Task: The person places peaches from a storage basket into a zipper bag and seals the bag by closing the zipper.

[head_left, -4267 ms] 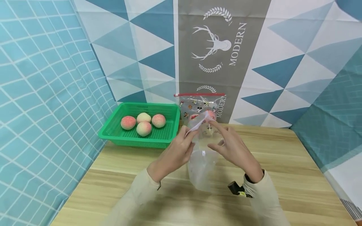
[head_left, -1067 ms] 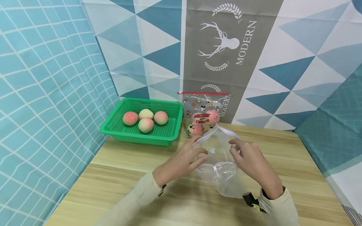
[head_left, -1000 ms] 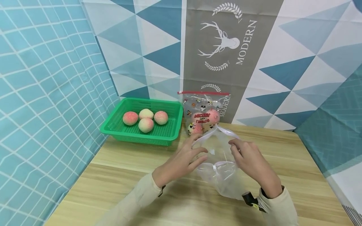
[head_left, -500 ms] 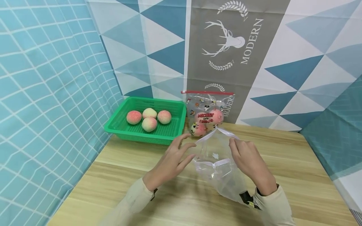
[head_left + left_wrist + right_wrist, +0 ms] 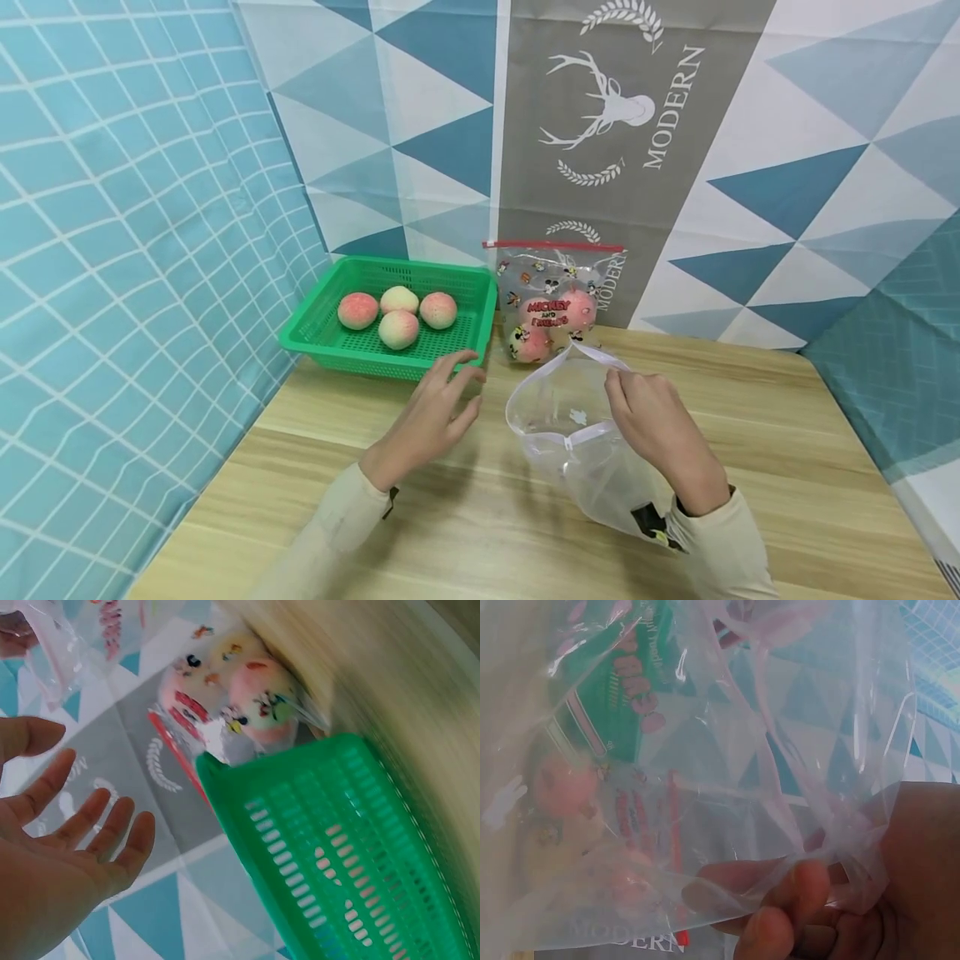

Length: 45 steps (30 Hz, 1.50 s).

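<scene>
My right hand pinches the right side of the white-edged mouth of a clear zip bag, which spreads wide and tilts over the table. In the right wrist view, fingers and thumb hold the bunched film. My left hand holds nothing, fingers loosely bent, between the bag and a green basket. Several pink and cream peaches lie in the basket. The left wrist view shows the left palm apart from the basket's corner.
A red-topped printed bag with peaches inside stands against the back wall cloth, right of the basket and behind the clear bag. Blue checked cloth bounds the wooden table at left.
Both hands pinched the clear bag's narrow mouth earlier; it has since widened. My left hand has left the rim and moved left toward the basket, while my right hand keeps hold.
</scene>
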Motion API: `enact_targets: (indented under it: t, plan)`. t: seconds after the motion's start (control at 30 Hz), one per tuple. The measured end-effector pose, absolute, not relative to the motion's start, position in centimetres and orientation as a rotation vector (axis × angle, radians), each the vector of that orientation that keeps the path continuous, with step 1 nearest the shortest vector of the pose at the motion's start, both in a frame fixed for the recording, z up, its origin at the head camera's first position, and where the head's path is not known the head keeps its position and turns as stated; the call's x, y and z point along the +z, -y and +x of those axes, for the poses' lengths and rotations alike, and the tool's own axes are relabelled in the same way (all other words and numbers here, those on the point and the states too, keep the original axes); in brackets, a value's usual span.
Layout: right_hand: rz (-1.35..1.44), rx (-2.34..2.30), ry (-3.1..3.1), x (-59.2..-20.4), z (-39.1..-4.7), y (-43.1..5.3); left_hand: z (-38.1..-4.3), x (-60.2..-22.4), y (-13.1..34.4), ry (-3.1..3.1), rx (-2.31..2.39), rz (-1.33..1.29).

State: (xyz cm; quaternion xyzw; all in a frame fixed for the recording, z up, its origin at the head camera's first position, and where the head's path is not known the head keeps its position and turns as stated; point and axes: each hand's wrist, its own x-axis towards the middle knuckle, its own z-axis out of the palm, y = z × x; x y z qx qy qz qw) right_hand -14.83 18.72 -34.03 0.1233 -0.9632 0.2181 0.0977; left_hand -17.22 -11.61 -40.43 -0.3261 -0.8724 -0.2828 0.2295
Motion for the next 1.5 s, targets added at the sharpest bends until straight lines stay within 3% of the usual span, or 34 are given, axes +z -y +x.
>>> enact_targets:
  t: [0.93, 1.5]
  plan:
    - [0.394, 0.654, 2.919, -33.7, -16.1, -19.8, -22.0, -41.7, 16.0, 2.467, -0.777, -0.774]
    - [0.259, 0.752, 3.016, -33.1, -15.7, -21.8, -25.7, -42.5, 19.3, 2.538, -0.861, -0.611]
